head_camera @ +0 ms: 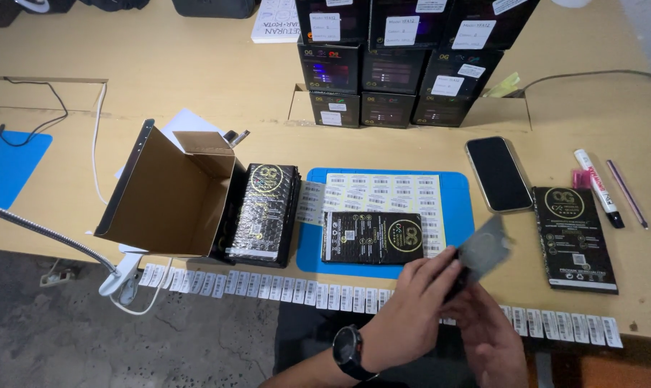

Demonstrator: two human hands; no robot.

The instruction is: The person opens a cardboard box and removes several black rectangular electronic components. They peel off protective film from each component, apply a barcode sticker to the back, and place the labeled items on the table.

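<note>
My left hand [411,305], with a black watch on its wrist, and my right hand [492,338] meet at the table's front edge. Together they hold a thin dark flat piece [483,251], tilted and slightly blurred. Just left of it a flat black package [372,237] with gold print lies on a blue mat [458,208], on top of a sheet of barcode labels [383,190]. A second black package [573,237] lies to the right of my hands.
An open cardboard box [174,197] lies on its side at the left, with a stack of black packets [264,212] beside it. A phone [498,172], marker [598,188] and pen [627,194] lie at the right. Barcode strips [268,287] line the front edge. Black boxes [390,65] are stacked behind.
</note>
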